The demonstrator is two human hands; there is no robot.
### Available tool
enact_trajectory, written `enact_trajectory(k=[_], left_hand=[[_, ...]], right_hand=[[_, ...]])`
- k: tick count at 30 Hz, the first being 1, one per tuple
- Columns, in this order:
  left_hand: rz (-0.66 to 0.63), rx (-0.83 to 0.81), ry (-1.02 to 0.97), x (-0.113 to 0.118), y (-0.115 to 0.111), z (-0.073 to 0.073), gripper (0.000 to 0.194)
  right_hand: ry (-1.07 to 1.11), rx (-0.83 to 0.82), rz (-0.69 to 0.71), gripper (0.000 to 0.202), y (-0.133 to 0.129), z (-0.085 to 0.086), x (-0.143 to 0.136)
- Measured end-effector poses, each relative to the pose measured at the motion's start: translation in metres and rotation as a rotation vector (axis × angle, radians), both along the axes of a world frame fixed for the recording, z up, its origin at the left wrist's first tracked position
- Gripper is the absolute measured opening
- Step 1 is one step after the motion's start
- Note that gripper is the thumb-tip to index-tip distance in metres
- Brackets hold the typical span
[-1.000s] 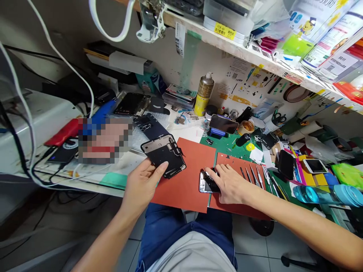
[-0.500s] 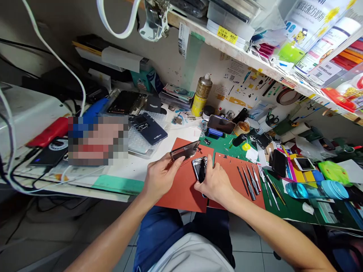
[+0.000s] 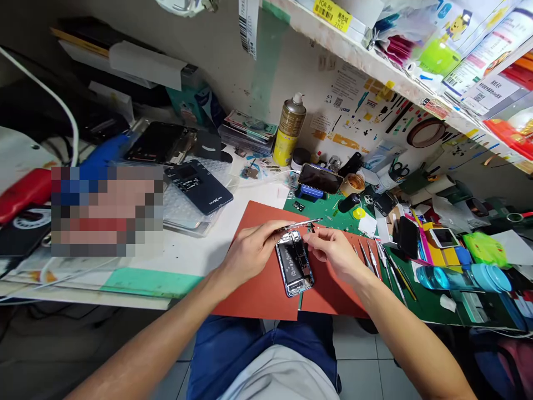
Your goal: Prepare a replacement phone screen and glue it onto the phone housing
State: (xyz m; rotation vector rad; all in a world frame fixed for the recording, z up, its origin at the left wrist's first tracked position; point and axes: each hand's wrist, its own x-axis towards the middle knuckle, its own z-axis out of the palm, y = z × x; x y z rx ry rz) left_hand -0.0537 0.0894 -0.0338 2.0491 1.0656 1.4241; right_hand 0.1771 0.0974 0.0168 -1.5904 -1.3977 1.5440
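An opened phone body (image 3: pixel 292 265) lies on the red-brown mat (image 3: pixel 254 289), its battery and circuit parts facing up. Over its upper end, my left hand (image 3: pixel 250 247) holds a phone screen panel (image 3: pixel 300 224) nearly edge-on. My right hand (image 3: pixel 331 250) is at the body's upper right corner, its thumb and fingertips pinched together near a small dark cable (image 3: pixel 311 227) below the panel. What lies between those fingertips is too small to make out.
Slim tools (image 3: pixel 372 258) lie right of my right hand. Behind stand a propped phone (image 3: pixel 320 179) and a yellow spray can (image 3: pixel 289 130). A dark blue phone-shaped device (image 3: pixel 200 186) rests at left, a blue bottle (image 3: pixel 462 277) at right. A shelf (image 3: pixel 333 41) overhangs.
My right hand has moved off the phone body's side to its top corner, uncovering the body. The panel in my left hand has shifted right and turned flatter. The camera view has shifted.
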Motion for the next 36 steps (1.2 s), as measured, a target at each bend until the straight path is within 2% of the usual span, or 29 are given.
enact_trajectory(k=[6,15,21,26,30,36], left_hand=[[-0.009,0.021,0.012,0.006,0.003,-0.003,0.029],[-0.014,0.001,-0.001,0.01,0.004,-0.004,0.026],[-0.01,-0.013,-0.03,0.013,0.004,-0.002,0.024],[0.044,-0.046,-0.049,0.014,0.005,-0.006,0.022],[0.077,-0.049,-0.067,0.015,0.005,-0.009,0.021],[0.102,-0.012,-0.089,0.015,0.004,-0.005,0.02]], right_hand=[[0.171,-0.106,-0.08,0.046,0.01,-0.011,-0.013],[0.23,-0.184,-0.125,0.032,0.019,-0.015,-0.014],[0.219,-0.273,-0.043,0.025,0.024,-0.011,-0.009],[0.211,-0.372,0.06,0.021,0.028,-0.008,-0.003],[0.216,-0.386,0.104,0.018,0.032,-0.009,0.001],[0.233,-0.381,0.141,0.027,0.035,-0.01,0.001]])
